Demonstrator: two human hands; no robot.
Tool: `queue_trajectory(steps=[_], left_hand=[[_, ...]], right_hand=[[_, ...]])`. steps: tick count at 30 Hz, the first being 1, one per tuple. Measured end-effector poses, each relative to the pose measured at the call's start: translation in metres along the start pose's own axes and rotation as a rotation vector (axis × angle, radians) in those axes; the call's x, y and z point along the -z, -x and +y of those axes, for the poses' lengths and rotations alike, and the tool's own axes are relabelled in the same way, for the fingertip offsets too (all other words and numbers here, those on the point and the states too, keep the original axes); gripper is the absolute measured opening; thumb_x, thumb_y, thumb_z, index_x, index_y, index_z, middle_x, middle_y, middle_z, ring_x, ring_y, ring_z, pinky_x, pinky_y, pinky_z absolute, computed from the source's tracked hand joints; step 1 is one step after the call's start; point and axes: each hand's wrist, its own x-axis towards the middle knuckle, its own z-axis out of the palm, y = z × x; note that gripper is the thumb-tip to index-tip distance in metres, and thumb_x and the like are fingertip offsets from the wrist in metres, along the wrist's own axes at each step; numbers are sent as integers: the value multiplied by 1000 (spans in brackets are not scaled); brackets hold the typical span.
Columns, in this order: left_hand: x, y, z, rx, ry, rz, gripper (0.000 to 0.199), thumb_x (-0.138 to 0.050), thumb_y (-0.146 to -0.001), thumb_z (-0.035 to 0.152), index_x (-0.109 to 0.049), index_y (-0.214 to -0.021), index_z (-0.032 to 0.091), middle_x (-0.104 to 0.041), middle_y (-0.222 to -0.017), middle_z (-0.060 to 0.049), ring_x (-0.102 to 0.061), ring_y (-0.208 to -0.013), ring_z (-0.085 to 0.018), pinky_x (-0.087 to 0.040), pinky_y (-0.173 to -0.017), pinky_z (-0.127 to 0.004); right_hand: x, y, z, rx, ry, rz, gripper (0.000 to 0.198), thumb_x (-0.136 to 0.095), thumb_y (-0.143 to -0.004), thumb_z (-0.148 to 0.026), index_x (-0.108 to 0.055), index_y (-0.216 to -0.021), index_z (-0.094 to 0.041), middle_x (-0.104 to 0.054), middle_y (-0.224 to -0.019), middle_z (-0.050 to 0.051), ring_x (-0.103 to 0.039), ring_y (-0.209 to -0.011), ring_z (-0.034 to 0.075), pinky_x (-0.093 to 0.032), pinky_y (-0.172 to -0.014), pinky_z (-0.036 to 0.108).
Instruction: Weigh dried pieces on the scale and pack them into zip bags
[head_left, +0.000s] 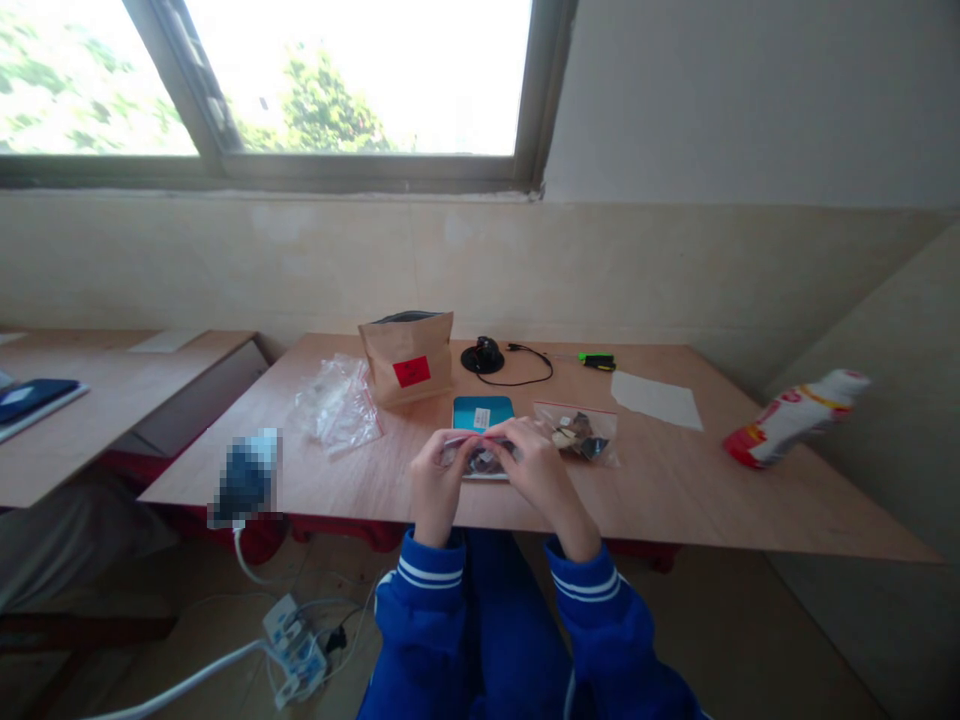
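My left hand (pixel 435 488) and my right hand (pixel 541 482) meet near the table's front edge. Between their fingertips they pinch the top edge of a small clear zip bag (pixel 484 460) with a red strip. Dark pieces show inside it, too small to name. Beneath the bag lies a flat teal item (pixel 469 410) with a white label, partly covered by my hands. Just right of my right hand rests another clear zip bag (pixel 579 436), holding brown, cream and black pieces.
A brown paper pouch (pixel 405 365) with a red label stands behind, beside crumpled clear bags (pixel 337 405). Farther back are a black round-based device (pixel 484 355) with a cable and a green-black screwdriver (pixel 598 360). White paper (pixel 656 398) and a tilted bottle (pixel 791 420) are right.
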Motion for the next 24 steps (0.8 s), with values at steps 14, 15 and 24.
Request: queue_trajectory(steps=[14, 15, 24], left_hand=[[-4, -2, -4, -64, -47, 21, 24, -56, -86, 42, -66, -87, 20, -68, -85, -4, -63, -80, -17, -49, -73, -27], [-2, -3, -6, -45, -34, 6, 27, -53, -88, 43, -66, -87, 20, -68, -82, -4, -63, -78, -17, -49, -71, -26], [0, 2, -1, 130, 158, 175, 45, -47, -87, 56, -60, -69, 17, -60, -65, -1, -56, -58, -12, -47, -51, -21]], right_hand=[[-5, -4, 7, -72, 0, 35, 16, -56, -89, -27, -70, -83, -24, -68, -76, 3, -58, -76, 21, -40, -73, 32], [-4, -3, 10, -77, 11, 26, 16, -57, -89, -27, -71, -83, -24, -68, -76, 4, -58, -77, 21, -40, -75, 32], [-1, 4, 12, -22, 38, 26, 21, -55, -89, -18, -74, -84, -26, -71, -78, 2, -61, -76, 18, -39, -81, 34]])
